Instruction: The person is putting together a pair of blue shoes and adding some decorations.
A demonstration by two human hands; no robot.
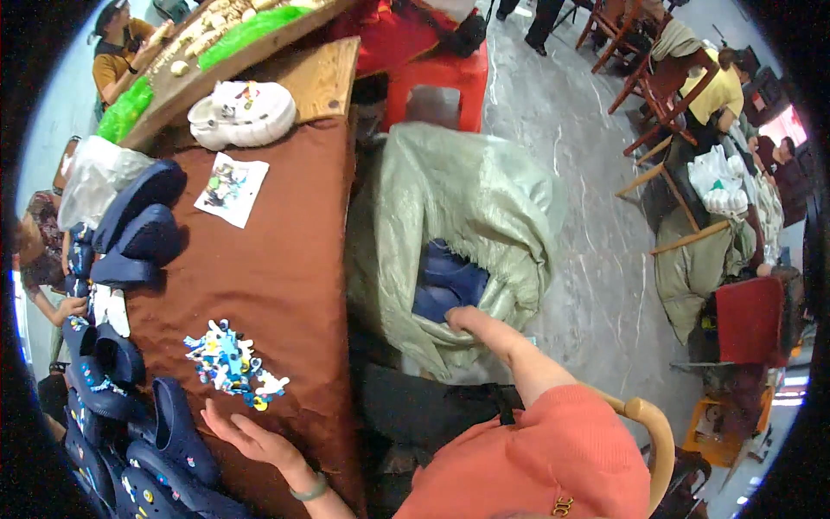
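Note:
Over the brown cloth my left hand is open with its fingers stretched out, holding nothing. Just beyond it lies a loose pile of small blue, white and yellow shoe charms. Close by on its left are several navy clogs, some with charms on them. My right hand reaches into the mouth of a pale green woven sack, its fingers curled at the edge of the navy clogs inside. Whether it grips a clog or the sack is too small to tell.
White clogs and a printed sheet lie farther up the cloth-covered table. Beyond stands a wooden tray with green bags. A red plastic stool stands behind the sack; wooden chairs and people are on the right.

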